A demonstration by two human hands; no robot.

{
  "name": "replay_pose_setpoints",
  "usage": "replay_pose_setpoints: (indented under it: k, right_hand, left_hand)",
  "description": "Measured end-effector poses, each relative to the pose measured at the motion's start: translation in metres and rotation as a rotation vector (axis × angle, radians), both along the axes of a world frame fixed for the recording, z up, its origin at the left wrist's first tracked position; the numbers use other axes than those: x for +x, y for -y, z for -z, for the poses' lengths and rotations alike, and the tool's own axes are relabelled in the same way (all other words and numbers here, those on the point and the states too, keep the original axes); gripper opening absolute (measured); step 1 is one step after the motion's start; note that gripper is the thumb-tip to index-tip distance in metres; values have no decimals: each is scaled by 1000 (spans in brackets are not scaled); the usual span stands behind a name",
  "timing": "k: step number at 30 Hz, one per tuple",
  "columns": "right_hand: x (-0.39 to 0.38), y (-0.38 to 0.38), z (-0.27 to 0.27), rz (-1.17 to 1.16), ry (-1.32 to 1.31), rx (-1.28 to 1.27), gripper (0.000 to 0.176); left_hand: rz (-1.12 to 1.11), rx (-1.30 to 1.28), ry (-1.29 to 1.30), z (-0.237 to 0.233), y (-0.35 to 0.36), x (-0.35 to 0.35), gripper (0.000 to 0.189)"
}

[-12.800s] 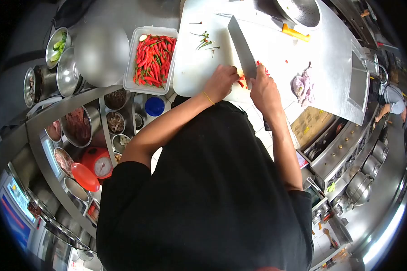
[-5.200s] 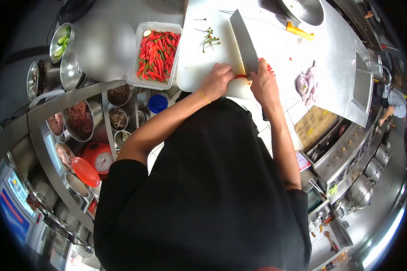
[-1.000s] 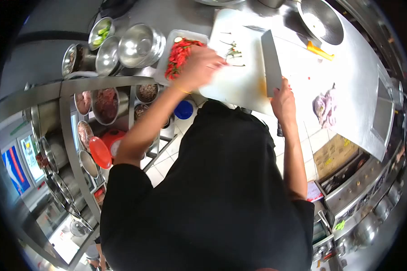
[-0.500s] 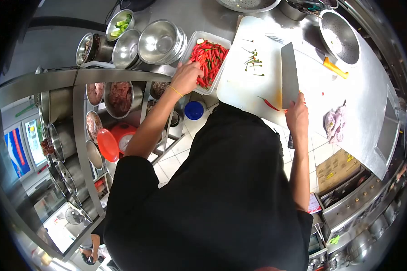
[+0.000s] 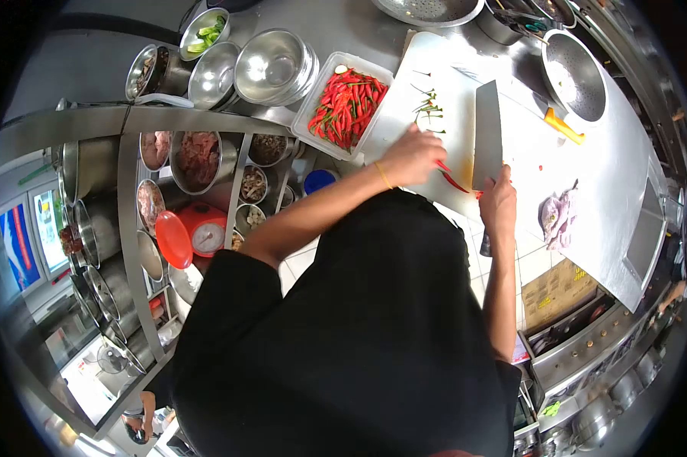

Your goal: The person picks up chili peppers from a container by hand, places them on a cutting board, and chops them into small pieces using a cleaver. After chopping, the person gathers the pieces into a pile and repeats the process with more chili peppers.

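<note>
A white cutting board (image 5: 456,99) lies on the steel counter, with several green chili stems (image 5: 427,107) on it. My left hand (image 5: 413,158) is over the board's near left part, its fingers closed on a red chili (image 5: 441,164). Another red chili (image 5: 454,181) lies at the board's near edge, its tip close to the blade. In my right hand (image 5: 499,204) is a cleaver (image 5: 488,133), its broad blade on the board's right side. Left of the board, a clear plastic tub (image 5: 304,122) holds many red chilies (image 5: 349,107).
Stacked steel bowls (image 5: 271,67) stand left of the tub. An orange-handled tool (image 5: 563,127) and a colander (image 5: 574,76) are at the right, with purplish pieces (image 5: 560,217) nearer. Below left are shelves with food bowls and a red scale (image 5: 206,234). Another person (image 5: 139,419) appears at lower left.
My left hand has moved right from the chili tub to the cutting board and now holds a chili there. My right hand still holds the cleaver in nearly the same place.
</note>
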State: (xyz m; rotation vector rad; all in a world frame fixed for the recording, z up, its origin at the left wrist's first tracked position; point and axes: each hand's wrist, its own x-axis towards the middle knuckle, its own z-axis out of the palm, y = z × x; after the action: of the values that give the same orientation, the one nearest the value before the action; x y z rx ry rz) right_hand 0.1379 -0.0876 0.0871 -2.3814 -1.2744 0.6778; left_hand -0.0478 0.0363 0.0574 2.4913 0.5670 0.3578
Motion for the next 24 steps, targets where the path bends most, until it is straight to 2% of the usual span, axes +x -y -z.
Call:
replay_pose_setpoints:
  k: [2, 5, 7, 8, 9, 10, 11, 13, 16, 21, 24]
  right_hand:
    - [-2, 1, -3, -5, -3, 9, 35]
    - [-5, -1, -11, 7, 14, 7, 32]
    - [-7, -2, -10, 19, 33, 3, 29]
    - [-6, -1, -7, 13, 41, -6, 32]
    - [-4, 0, -5, 5, 51, -16, 34]
    - [-4, 0, -6, 8, 53, -13, 34]
    - [-4, 0, -6, -1, 53, -22, 37]
    - [-5, -1, -7, -16, 53, -30, 40]
    - [-5, 0, -8, -18, 54, -32, 40]
    - [-3, 0, -6, -17, 44, -4, 32]
    - [-5, -1, -9, 22, 22, -32, 37]
  left_hand:
    - [35, -11, -53, 0, 12, 7, 11]
    - [-210, -71, 244, -2, 1, -14, 15]
    - [-477, -124, 229, 1, -31, -53, 20]
    - [-626, -47, 223, -2, -46, -69, 10]
    - [-748, 9, 119, 7, -59, -91, 7]
    - [-818, 76, -128, -1, -66, -105, 10]
    - [-840, 42, -278, 3, -72, -114, 13]
    - [-806, 199, -427, -5, -65, -110, 12]
    - [-823, 230, -485, 5, -68, -109, 12]
    - [-835, 259, -382, -12, -59, -118, 11]
    - [-841, 211, -238, -33, -53, -125, 10]
